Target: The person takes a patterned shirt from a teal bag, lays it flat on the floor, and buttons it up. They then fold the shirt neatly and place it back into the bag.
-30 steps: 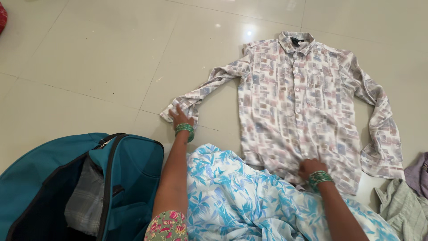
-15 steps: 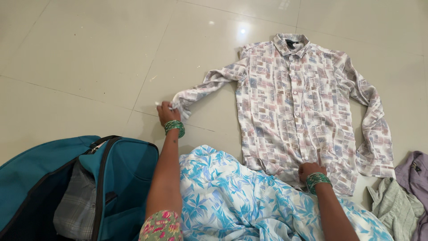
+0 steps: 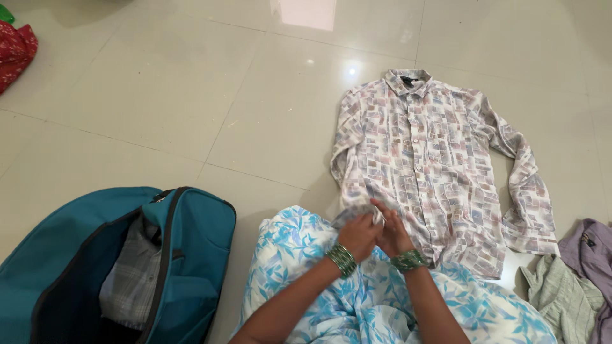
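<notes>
Since before, sleeve [image 3: 347, 159] folded in, hands [image 3: 376, 234] together.

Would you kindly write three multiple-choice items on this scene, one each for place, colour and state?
1. Where is the patterned shirt?
A. flat on the tiled floor
B. inside the bag
C. on a hanger

2. What colour is the travel bag?
A. red
B. teal
C. black

3. How is the bag?
A. zipped shut
B. open
C. upside down

Key: 1 A, it lies spread on the tiles with the left hand and right hand at its hem; 2 B, teal fabric; 3 B, a checked garment shows inside.
</notes>
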